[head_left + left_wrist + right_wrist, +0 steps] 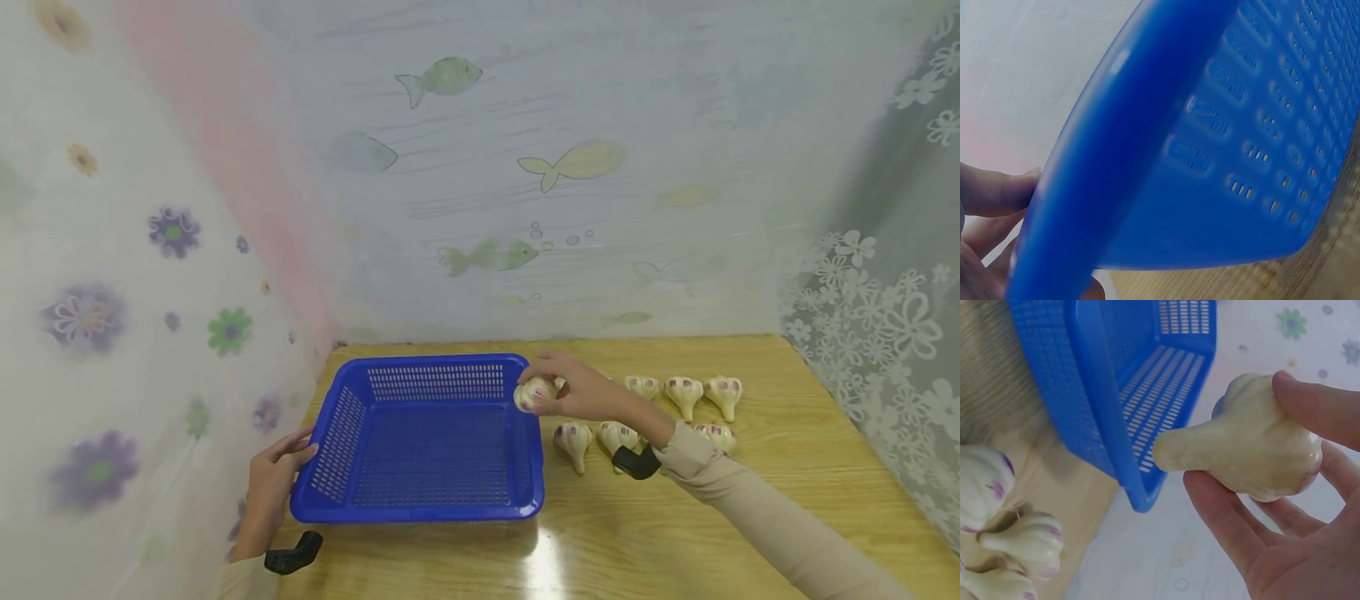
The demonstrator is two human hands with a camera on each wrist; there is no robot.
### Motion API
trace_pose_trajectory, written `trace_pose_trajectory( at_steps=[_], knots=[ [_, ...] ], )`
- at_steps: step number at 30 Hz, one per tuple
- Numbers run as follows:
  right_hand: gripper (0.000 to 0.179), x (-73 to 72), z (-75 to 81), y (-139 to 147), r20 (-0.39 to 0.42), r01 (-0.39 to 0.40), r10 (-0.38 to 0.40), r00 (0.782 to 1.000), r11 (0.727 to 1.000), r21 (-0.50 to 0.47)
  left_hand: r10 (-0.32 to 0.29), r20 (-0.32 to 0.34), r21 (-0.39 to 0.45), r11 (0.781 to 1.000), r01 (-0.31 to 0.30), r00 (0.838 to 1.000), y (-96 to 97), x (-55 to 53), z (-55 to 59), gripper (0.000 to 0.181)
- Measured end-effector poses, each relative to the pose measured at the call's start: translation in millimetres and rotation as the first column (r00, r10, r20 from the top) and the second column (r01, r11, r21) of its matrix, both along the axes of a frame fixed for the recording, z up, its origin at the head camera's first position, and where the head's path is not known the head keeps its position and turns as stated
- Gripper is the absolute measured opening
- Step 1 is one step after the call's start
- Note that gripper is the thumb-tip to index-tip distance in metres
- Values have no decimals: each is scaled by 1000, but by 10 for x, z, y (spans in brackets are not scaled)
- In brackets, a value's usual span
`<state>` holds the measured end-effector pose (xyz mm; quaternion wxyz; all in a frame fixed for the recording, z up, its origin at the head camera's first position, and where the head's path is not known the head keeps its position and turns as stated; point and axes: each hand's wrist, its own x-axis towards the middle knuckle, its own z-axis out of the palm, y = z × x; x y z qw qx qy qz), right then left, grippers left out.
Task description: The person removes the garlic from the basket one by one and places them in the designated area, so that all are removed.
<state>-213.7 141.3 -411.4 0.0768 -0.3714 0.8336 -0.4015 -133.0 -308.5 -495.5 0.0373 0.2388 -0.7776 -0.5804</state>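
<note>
A blue plastic basket (431, 454) with slotted walls stands on the table, nothing inside it. My left hand (273, 479) grips its left rim, the thumb over the edge and the other fingers outside, as the left wrist view also shows. In my right hand (573, 387) is a garlic bulb (1260, 437), pinched between thumb and fingers with its stem sticking out. That hand is at the basket's right rim, the bulb overlapping the rim in the head view. More garlic bulbs (574, 442) lie in two rows right of the basket, some partly hidden behind the right hand and forearm.
The wooden table (675, 533) meets a fish-patterned wall covering (480, 200) at the back. A flowered sheet (135, 350) hangs close along the left side, near the left hand. Another flowered curtain (892, 317) borders the right edge.
</note>
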Motion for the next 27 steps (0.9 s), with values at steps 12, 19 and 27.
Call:
trace_pose_trajectory(
  at_steps=[12,19,27],
  knots=[
    [34,77,2,239,-11,65,-64,998,998,20,-7,-10,12,1000,7,1000,13,3,4,45],
    [30,120,-71,389,-68,111,-107,992,992,64,-11,-12,2,1000,11,1000,8,16,-1,45],
    [32,105,-141,606,-66,147,-142,988,986,73,-16,-8,3,1000,16,1000,11,15,22,44]
  ],
)
